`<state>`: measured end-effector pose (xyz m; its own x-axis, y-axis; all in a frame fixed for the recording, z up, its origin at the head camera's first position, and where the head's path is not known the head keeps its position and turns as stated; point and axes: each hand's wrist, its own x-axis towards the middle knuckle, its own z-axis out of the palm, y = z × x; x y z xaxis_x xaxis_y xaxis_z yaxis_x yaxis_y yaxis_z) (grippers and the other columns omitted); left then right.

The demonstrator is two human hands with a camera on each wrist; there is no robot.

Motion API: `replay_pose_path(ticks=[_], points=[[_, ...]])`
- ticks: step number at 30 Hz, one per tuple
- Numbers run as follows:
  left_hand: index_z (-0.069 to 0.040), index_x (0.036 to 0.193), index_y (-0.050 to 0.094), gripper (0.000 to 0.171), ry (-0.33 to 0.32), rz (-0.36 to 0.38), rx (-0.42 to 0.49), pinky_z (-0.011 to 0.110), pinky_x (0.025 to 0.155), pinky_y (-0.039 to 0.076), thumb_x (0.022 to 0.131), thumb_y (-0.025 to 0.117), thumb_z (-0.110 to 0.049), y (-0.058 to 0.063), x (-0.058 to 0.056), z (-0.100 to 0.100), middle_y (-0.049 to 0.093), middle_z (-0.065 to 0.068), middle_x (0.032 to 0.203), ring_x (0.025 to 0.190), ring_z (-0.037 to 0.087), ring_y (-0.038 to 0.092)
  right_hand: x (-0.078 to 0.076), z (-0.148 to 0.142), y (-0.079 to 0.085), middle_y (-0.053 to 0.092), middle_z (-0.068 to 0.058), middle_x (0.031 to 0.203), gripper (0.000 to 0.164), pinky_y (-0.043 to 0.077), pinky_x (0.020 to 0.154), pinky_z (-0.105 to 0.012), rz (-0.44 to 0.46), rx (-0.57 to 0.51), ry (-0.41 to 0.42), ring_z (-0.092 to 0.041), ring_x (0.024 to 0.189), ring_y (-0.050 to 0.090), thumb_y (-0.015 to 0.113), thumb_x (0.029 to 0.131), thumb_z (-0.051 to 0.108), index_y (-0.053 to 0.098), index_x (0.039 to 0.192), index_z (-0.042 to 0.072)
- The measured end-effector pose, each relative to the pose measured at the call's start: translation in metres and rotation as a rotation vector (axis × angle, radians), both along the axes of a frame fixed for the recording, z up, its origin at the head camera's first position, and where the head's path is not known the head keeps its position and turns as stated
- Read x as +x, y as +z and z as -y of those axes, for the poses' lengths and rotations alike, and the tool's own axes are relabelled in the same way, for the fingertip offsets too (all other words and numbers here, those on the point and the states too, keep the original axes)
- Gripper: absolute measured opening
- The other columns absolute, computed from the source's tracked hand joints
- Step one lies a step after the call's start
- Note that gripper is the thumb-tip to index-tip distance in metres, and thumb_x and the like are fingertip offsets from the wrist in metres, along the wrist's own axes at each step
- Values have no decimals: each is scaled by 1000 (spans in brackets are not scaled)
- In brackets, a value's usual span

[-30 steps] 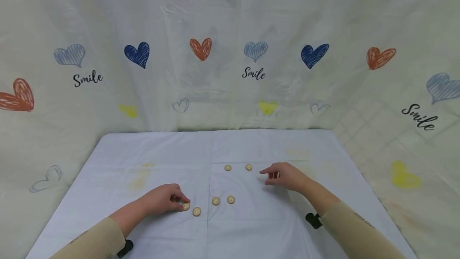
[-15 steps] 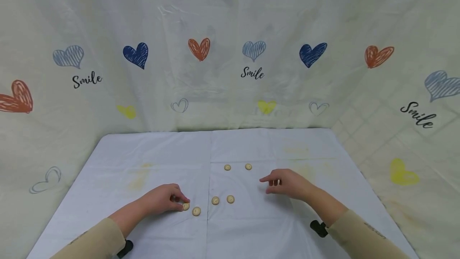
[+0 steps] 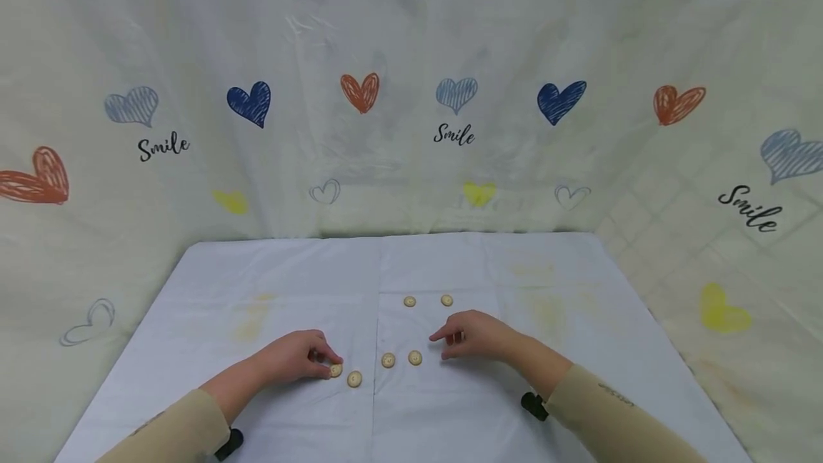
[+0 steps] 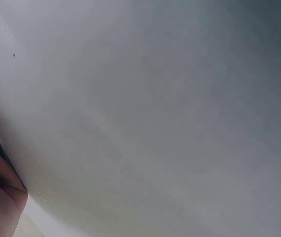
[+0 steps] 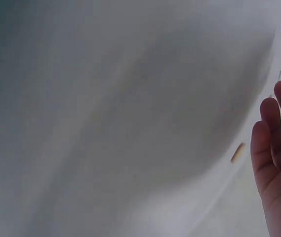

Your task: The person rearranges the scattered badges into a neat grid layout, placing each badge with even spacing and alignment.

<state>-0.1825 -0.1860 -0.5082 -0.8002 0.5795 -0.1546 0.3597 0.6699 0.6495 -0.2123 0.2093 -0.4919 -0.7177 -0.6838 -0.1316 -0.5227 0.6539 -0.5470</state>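
Observation:
At the left of a loose group of round wooden buttons, my left hand (image 3: pixel 297 357) pinches one button (image 3: pixel 336 371) between thumb and forefinger, low on the white cloth. Just right of it lies a second button (image 3: pixel 354 379). Two more, a middle button (image 3: pixel 388 360) and its neighbour (image 3: pixel 414 357), lie between the hands. My right hand (image 3: pixel 477 338) hovers beside that neighbour, fingers relaxed and holding nothing. Only part of the left hand (image 4: pixel 4 192) shows in the left wrist view, its button hidden. The right wrist view shows the right hand's loose fingers (image 5: pixel 271 140) near a button (image 5: pixel 237 152).
Farther back on the cloth (image 3: pixel 308 270) lie a button (image 3: pixel 409 301) and another button (image 3: pixel 446 300), side by side. A pale curtain (image 3: pixel 411 163) printed with hearts stands behind the table. Dark wrist cameras hang under both sleeves (image 3: pixel 611 413).
My right hand has come down from beside the back buttons, then left toward the middle pair. The left hand keeps its pinch, and the buttons stay where they were.

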Motion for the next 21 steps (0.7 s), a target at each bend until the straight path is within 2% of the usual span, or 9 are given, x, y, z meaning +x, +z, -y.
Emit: replay_pose_path(ticks=[10, 21], points=[[-30, 102, 80, 20, 13, 18, -5, 25, 70, 45, 82, 81, -28, -5, 0, -2, 58, -14, 84, 76, 4, 51, -2, 38, -10, 55, 19, 78, 28, 44, 72, -20, 1, 75, 71, 1, 73, 50, 81, 84, 28, 77, 112, 27], [-30, 102, 80, 21, -3, -7, -16, 26, 70, 44, 81, 82, -28, -2, -1, -2, 57, -15, 83, 75, 3, 51, -3, 46, -10, 51, 18, 76, 27, 41, 69, -20, -72, 153, 116, 1, 71, 47, 80, 84, 29, 78, 110, 28]])
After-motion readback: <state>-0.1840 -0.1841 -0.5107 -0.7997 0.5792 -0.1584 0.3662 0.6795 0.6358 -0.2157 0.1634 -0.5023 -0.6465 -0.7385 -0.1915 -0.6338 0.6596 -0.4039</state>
